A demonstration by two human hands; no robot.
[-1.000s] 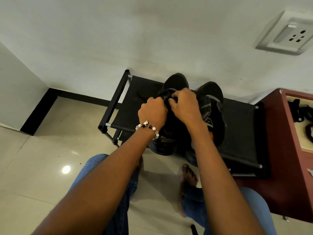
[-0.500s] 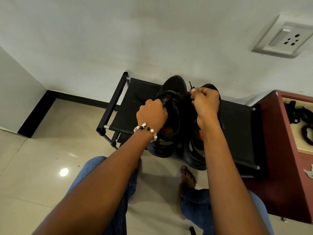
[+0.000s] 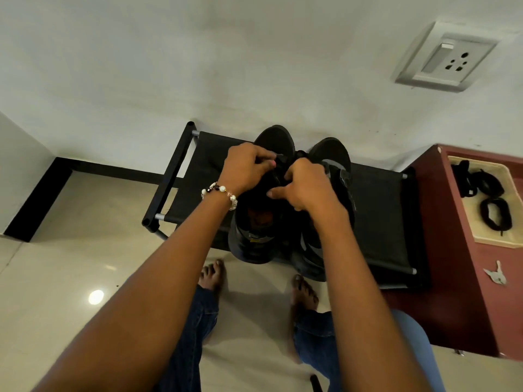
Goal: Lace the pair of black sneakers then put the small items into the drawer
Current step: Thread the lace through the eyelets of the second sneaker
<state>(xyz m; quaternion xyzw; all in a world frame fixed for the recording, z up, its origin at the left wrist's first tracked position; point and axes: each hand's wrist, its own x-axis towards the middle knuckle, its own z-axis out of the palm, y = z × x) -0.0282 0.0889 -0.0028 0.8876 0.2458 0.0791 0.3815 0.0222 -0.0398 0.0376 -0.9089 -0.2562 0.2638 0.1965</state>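
Two black sneakers stand side by side on a low black shoe rack (image 3: 379, 216). Both my hands work over the left sneaker (image 3: 256, 230). My left hand (image 3: 246, 168), with a bead bracelet at the wrist, pinches a black lace (image 3: 283, 161) near the shoe's toe end. My right hand (image 3: 307, 185) has its fingers curled on the lace over the tongue. The right sneaker (image 3: 334, 154) is partly hidden behind my right hand and forearm.
A dark red cabinet (image 3: 450, 278) stands to the right, its open drawer (image 3: 481, 239) holding coiled black laces (image 3: 496, 215). A small pale item (image 3: 495, 274) lies on the cabinet top. My bare feet rest on the tiled floor before the rack. A wall socket (image 3: 445, 58) is above.
My right hand had pulled the lace out to the right and has now come back to the left sneaker. My left hand moved forward toward the toe end.
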